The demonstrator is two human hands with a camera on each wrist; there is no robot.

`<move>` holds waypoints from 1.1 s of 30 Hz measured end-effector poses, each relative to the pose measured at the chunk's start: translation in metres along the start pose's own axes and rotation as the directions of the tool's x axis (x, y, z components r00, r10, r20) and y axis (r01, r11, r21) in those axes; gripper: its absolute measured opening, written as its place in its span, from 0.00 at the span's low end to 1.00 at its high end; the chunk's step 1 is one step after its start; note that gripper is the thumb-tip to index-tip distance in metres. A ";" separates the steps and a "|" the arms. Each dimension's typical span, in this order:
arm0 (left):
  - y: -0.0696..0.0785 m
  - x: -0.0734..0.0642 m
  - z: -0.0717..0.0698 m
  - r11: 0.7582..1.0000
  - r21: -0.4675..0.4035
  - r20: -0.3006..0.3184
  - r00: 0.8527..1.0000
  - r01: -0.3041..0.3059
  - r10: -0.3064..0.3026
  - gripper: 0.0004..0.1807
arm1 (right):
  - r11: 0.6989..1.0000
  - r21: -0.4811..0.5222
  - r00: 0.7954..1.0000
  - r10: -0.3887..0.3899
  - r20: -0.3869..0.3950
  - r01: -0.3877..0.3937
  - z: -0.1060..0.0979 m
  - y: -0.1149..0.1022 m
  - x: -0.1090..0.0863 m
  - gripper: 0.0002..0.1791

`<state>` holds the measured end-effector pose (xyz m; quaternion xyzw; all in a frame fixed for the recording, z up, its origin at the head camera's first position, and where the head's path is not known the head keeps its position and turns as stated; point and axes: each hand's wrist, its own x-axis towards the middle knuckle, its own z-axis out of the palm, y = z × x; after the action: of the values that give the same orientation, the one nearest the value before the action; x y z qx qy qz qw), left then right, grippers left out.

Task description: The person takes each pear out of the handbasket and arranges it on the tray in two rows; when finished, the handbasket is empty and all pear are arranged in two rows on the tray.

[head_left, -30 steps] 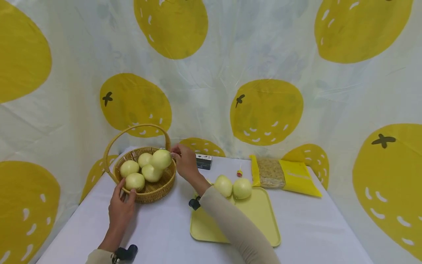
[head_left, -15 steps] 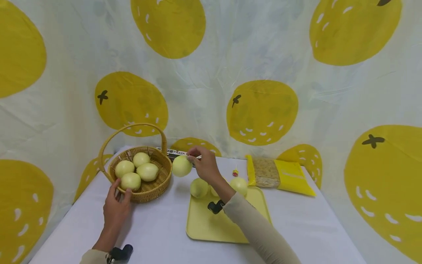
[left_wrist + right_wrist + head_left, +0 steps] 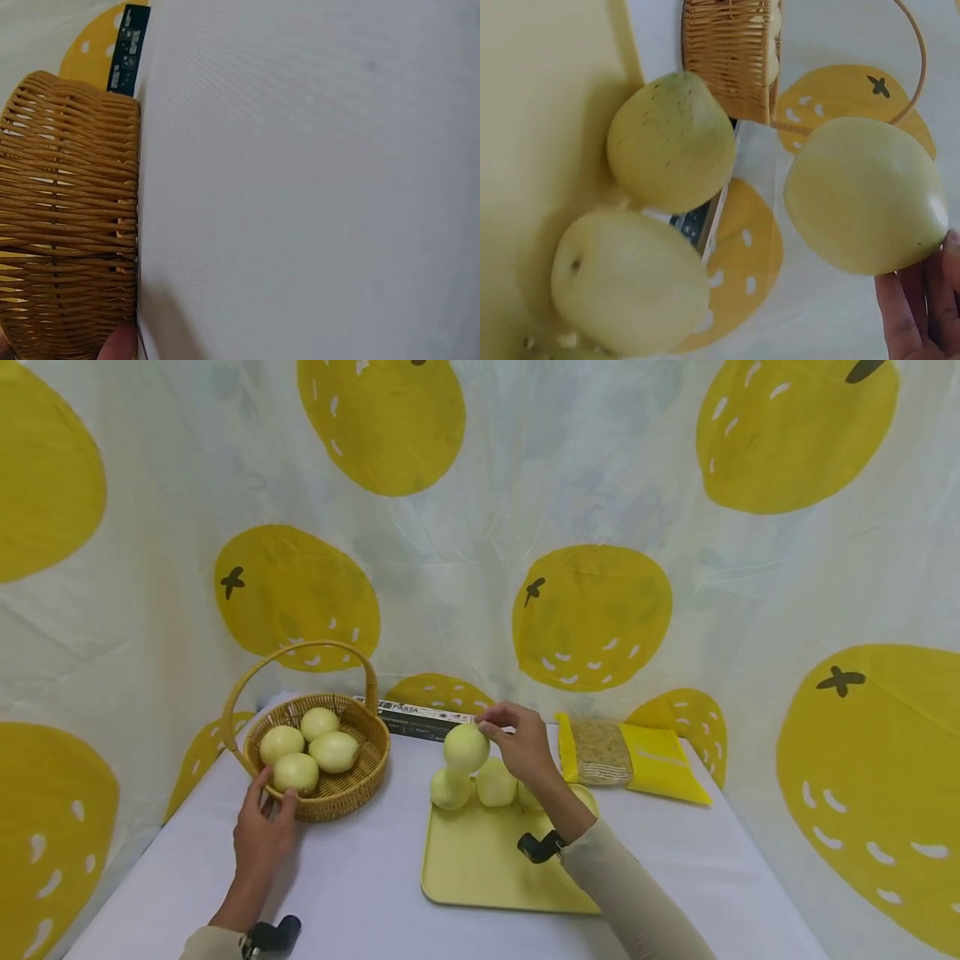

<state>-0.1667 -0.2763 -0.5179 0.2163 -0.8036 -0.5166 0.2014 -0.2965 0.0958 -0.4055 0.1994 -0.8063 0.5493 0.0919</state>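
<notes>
My right hand (image 3: 527, 750) holds a pale yellow-green pear (image 3: 466, 748) by its fingertips, raised over the back left of the yellow tray (image 3: 487, 868). In the right wrist view the held pear (image 3: 866, 196) is apart from two pears on the tray, a speckled pear (image 3: 671, 142) and a paler pear (image 3: 630, 281). Another tray pear (image 3: 527, 797) is partly hidden behind my right wrist. At left, my left hand (image 3: 264, 835) grips the near rim of a wicker basket (image 3: 337, 806), which contains several pears (image 3: 295, 773). One fingertip (image 3: 120, 343) shows against the basket's side.
Behind the basket and tray lies a long dark pasta box (image 3: 416, 724). A yellow bag (image 3: 637, 760) with a see-through section rests at the back right. The basket's tall handle (image 3: 300, 647) arches up. A curtain printed with large yellow fruit (image 3: 592, 618) hangs behind the white table.
My right hand has carried a pear from above the basket rightward to over the tray. The left hand keeps its place at the basket rim.
</notes>
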 end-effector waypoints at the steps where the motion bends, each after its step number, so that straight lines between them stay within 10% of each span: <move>1: 0.000 0.000 0.000 1.000 0.001 -0.002 1.000 0.000 0.000 0.38 | 1.000 -0.001 1.000 -0.001 -0.004 0.001 -0.005 0.002 -0.002 0.04; 12: 0.002 -0.002 -0.001 1.000 -0.012 -0.007 1.000 -0.003 0.003 0.38 | 0.995 -0.042 0.996 0.092 -0.004 -0.092 -0.067 0.027 -0.023 0.06; 33: 0.001 -0.002 0.000 1.000 0.012 -0.009 1.000 0.004 -0.004 0.37 | 0.919 0.201 0.940 0.328 0.096 -0.341 -0.154 0.107 -0.045 0.20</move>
<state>-0.1653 -0.2747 -0.5169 0.2215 -0.8053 -0.5112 0.2029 -0.3121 0.2818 -0.4546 0.0841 -0.7670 0.6342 -0.0496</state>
